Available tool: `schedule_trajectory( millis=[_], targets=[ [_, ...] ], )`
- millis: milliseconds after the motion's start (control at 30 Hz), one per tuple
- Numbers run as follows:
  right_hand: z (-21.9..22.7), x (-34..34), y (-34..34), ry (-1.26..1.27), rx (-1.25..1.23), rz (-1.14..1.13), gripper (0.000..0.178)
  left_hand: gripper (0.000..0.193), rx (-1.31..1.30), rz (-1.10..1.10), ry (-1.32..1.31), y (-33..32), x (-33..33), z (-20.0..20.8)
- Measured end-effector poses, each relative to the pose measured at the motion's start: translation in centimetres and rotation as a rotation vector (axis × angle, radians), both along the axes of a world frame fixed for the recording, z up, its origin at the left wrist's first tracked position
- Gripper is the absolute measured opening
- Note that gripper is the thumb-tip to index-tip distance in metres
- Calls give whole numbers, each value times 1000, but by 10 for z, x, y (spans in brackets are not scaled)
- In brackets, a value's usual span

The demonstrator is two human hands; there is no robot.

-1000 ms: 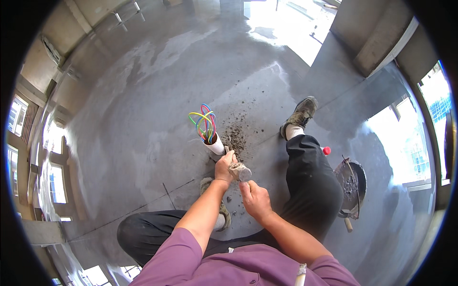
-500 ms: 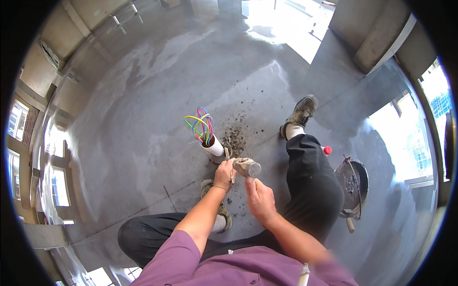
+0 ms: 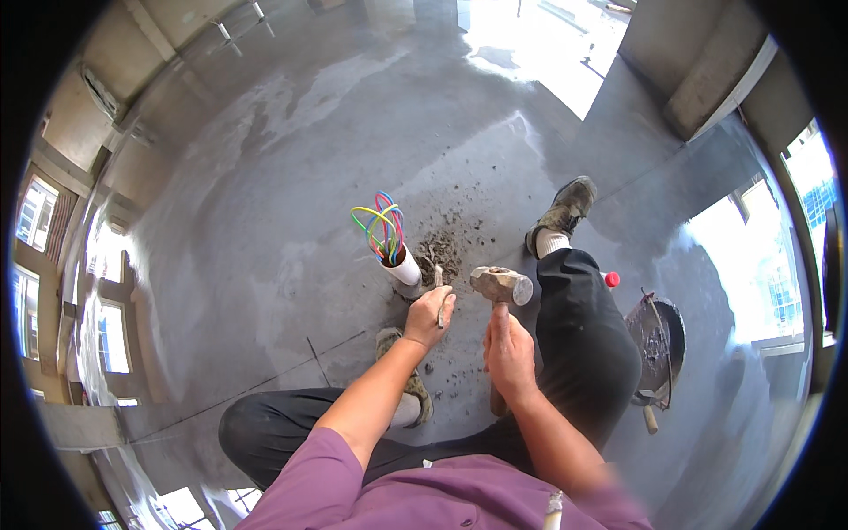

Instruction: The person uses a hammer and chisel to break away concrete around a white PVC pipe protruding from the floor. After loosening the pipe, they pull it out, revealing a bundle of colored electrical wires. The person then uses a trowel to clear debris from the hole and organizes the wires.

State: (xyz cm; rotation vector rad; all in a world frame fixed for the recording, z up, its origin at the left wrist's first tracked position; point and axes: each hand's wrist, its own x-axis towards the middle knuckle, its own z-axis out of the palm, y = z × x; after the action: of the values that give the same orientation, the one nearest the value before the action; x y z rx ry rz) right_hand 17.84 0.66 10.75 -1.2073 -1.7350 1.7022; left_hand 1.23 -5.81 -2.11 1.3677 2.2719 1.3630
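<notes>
My left hand [image 3: 429,316] is closed round a chisel [image 3: 439,277], a thin metal bar whose far end points at the broken floor beside a white pipe. My right hand [image 3: 511,355] grips the wooden handle of a hammer [image 3: 501,284]; its worn metal head is raised to the right of the chisel, apart from it. The white pipe [image 3: 406,269] stands up from the floor, tilted, with looped red, blue, green and yellow wires [image 3: 383,228] coming out of its top. Loose rubble [image 3: 444,252] lies at the pipe's right side. The chisel's very tip is hard to make out.
To the right of my leg is a dark bucket [image 3: 676,340] with dried mortar, and a wooden handle [image 3: 650,419] sticks out by it. A red cap [image 3: 611,279] is beside my right knee. My shoes [image 3: 572,205] flank the rubble on the grey concrete floor [image 3: 265,212].
The hammer has swung away from the chisel's top toward the right. My left hand with the chisel sits slightly farther right and up in the picture; the whole view has shifted a little.
</notes>
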Motion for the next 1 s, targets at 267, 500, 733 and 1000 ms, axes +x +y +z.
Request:
schedule_trajectory(
  millis=[267,500,733,1000],
  targets=[
    [-1,0,-4,-23,-13,10,59,19,-94,185,-75,-16,9,5],
    [33,5,-13,-132,153,165,51,22,-4,199,-227,-21,-11,-15],
    [7,-2,-38,-181,589,439,34,24,-117,224,-369,-14,-25,-18],
    [6,-3,-44,-102,672,464,42,23,-157,191,-257,-13,-20,3]
  ],
)
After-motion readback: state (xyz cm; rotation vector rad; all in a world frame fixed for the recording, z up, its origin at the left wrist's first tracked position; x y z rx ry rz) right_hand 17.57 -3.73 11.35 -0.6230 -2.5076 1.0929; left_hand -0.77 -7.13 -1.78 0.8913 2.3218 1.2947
